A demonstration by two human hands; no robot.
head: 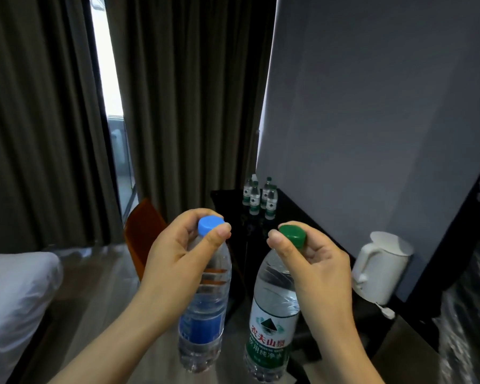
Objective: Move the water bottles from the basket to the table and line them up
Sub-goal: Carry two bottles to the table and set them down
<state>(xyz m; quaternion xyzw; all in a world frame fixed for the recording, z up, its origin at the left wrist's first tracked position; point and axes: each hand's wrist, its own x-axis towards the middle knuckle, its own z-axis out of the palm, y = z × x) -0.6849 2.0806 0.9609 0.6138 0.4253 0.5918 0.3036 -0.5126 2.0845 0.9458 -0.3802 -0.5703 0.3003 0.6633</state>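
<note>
My left hand [175, 253] grips the neck of a clear water bottle with a blue cap and blue label [203, 322], held upright in the air. My right hand [313, 264] pinches the green cap of a second bottle with a green and white label [272, 325], which hangs beside the first. Both bottles hover above the floor, near the front end of the black table [227, 200]. Several small green-capped bottles [259, 198] stand in a tight cluster at the table's far end by the wall. No basket is in view.
A white electric kettle [380, 267] stands on the table at the right, against a dark screen [372, 120]. An orange-brown chair [142, 234] sits left of the table. A white bed corner [14, 297] is at the far left. Grey curtains hang behind.
</note>
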